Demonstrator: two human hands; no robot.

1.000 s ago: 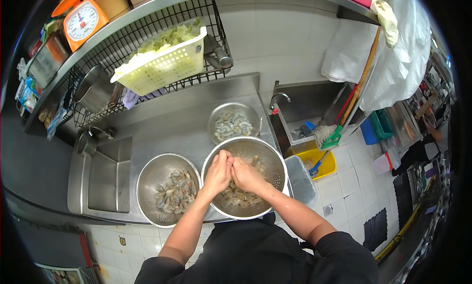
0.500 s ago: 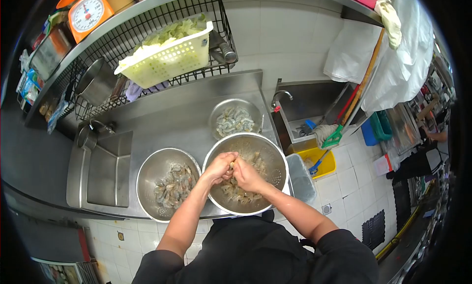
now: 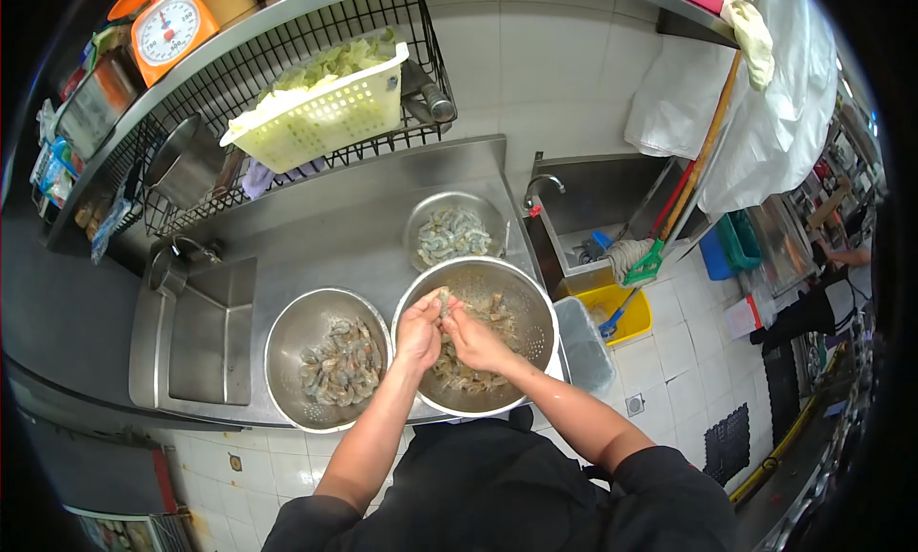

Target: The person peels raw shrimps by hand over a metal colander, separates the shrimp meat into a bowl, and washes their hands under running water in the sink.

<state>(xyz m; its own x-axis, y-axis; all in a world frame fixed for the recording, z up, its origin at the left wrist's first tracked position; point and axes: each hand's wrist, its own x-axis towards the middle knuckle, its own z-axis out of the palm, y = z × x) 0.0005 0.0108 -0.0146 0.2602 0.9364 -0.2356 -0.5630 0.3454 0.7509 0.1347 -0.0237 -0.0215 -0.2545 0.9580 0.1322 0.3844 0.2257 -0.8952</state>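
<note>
A small shrimp [image 3: 444,302] is pinched between my two hands, over the left side of a perforated steel colander [image 3: 541,313]. My left hand [image 3: 419,332] grips it from the left, fingers closed. Against it press the fingers and thumb of my right hand [image 3: 473,340]. Brownish shrimp shells [image 3: 469,375] lie in the colander below, partly hidden by my hands. To the left, unpeeled shrimp [image 3: 342,363] fill part of a wide steel bowl [image 3: 285,337]. Behind the colander, a smaller steel bowl [image 3: 414,229] holds pale, peeled shrimp [image 3: 452,235].
A sink [image 3: 212,332] is set into the steel counter [image 3: 325,237] at left. Above hangs a wire rack [image 3: 382,36] with a basket of leafy greens [image 3: 325,112]. A mop sink [image 3: 612,203], yellow bucket [image 3: 636,315] and grey bin [image 3: 585,342] stand at right.
My hands have turned and opened slightly around the shrimp, so more of it shows between the fingertips. The left hand has shifted a little. The bowls stay in place.
</note>
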